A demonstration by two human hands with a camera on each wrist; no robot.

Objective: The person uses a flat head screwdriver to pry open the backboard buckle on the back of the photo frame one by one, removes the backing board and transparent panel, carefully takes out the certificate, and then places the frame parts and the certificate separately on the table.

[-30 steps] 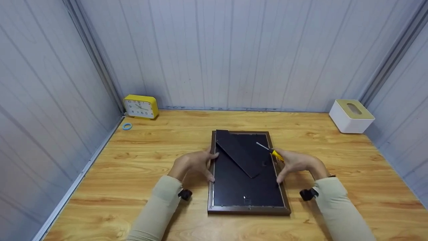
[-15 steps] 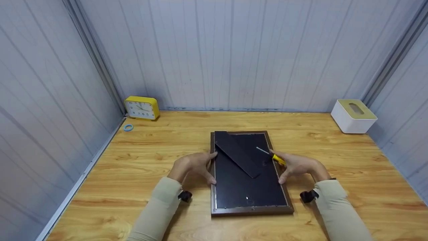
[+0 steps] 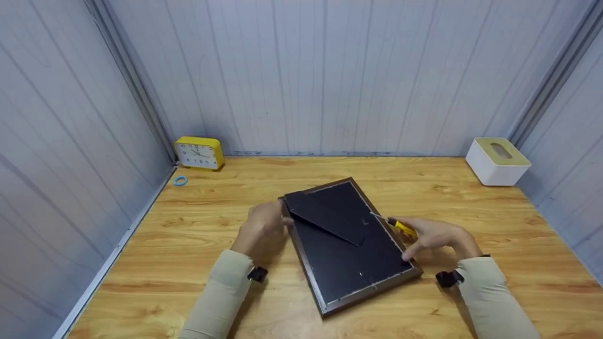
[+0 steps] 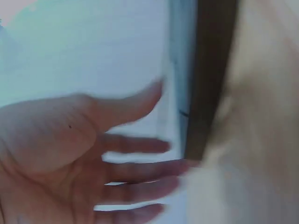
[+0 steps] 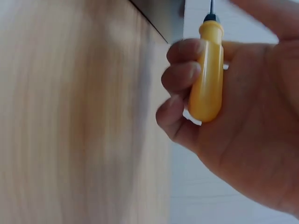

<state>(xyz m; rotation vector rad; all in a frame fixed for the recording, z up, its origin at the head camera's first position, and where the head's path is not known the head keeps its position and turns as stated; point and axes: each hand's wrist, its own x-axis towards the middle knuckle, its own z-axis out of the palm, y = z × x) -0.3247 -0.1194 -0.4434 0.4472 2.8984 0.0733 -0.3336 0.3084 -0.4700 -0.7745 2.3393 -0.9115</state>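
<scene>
I see the right grip (image 3: 434,234) holding a yellow-handled metal screwdriver (image 5: 208,79); left grip (image 3: 263,221) wide, blurred, at the far-left corner of a brown-edged, black-backed rectangular picture frame (image 3: 330,259), askew on the wood-grain bench (image 3: 165,263).

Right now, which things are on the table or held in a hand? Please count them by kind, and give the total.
Clock: 1
Ring: 1
White box: 1
Picture frame: 1
Screwdriver, in the right hand: 1
Total: 5

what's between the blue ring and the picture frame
In the head view, going from the blue ring to the picture frame, there is bare wooden tabletop, then the left hand by the frame's left edge.
</scene>
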